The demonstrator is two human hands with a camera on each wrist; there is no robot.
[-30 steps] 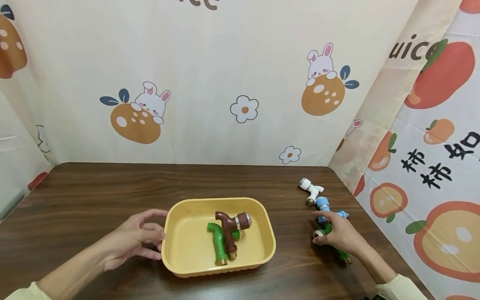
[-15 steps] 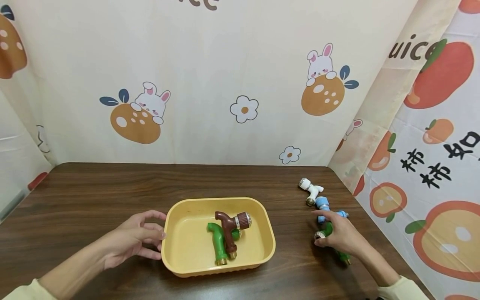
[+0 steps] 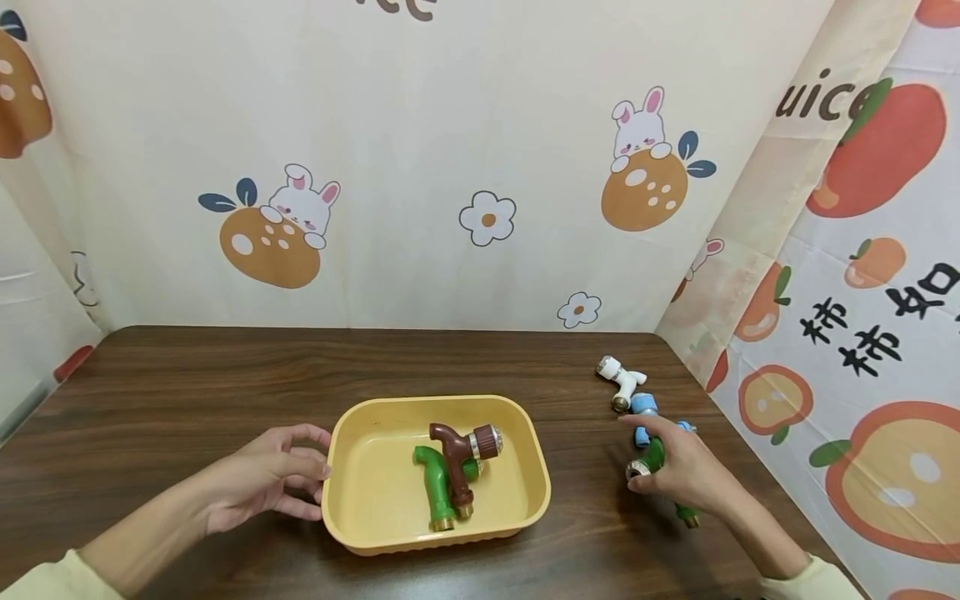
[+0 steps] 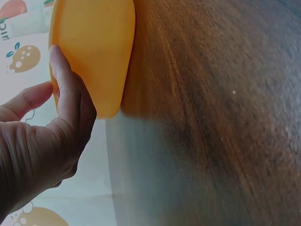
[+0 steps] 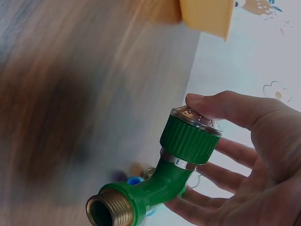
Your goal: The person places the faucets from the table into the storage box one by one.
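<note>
Green tap (image 5: 176, 162) in right hand (image 3: 686, 473), far right of the counter (image 3: 187, 392); left hand (image 3: 262, 479) steadies yellow tray (image 3: 341, 467).

Right-hand fingers curl round the green tap, thumb on its capped knob, brass threaded end pointing out; whether it has cleared the wood I cannot tell; blue tap (image 3: 645, 410) just behind the hand, white tap (image 3: 621, 379) beyond that, both lying on the counter. Left hand holds the tray's near-left rim, thumb and fingers pinching its edge; hands well apart. In the tray: brown tap (image 3: 461, 454) lying across a second green tap (image 3: 433, 487). Risks, as judged: grip sits near the knob end, so the heavier brass end could swing and slip; the knuckles could nudge the blue tap toward the counter's right edge.
</note>
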